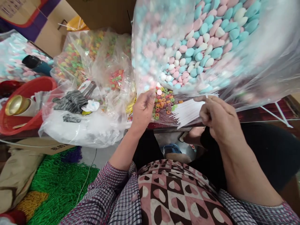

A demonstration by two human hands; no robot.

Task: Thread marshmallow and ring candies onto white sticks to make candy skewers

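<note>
My left hand [142, 110] is closed in a pinch at the left edge of a spread of small colourful rings [166, 101]. A round pink piece [159, 92] lies right by its fingertips; what the fingers hold is hidden. My right hand [221, 117] is closed over the right end of a bundle of thin white sticks [188, 112], its index finger bent leftward. I cannot make out whether a stick is in its grip. Just beyond both hands, a large clear bag holds pink, blue and white egg-shaped pieces [199, 56].
Left of my hands stand clear bags of coloured rings [82, 56] and a plastic bag [82, 129] with a grey knitted glove [72, 101] on it. A red basin [48, 89] holds cups. Green stringy material [61, 178] lies below the table on the left.
</note>
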